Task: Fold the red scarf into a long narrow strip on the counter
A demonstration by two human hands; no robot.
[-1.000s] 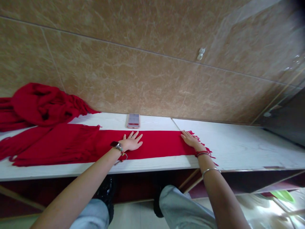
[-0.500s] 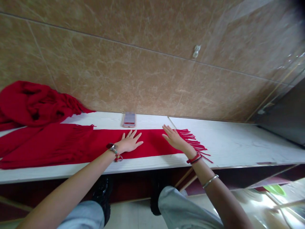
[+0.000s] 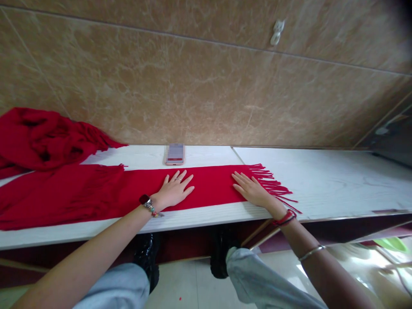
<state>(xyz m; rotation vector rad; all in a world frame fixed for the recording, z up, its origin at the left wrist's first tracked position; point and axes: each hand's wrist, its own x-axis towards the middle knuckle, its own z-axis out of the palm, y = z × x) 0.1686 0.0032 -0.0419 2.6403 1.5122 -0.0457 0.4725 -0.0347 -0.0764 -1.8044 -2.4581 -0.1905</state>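
A long red scarf lies flattened along a white bench top, its fringe spread at the right end. My left hand rests palm down on the middle of the scarf with fingers spread. Near the fringed end, my right hand lies flat on the fabric, fingers stretched out. At the left, a folded-over layer of red cloth with its own fringe covers part of the scarf. Whether that layer is the same scarf I cannot tell.
A bunched red scarf sits at the back left against the tiled wall. A phone lies behind my left hand. A small white figure is fixed to the wall. On the floor at right is a green basin.
My right hand has come down from a raised, slanted pose and moved right, now flat by the fringe. My left hand stays on the scarf. The view has shifted slightly.
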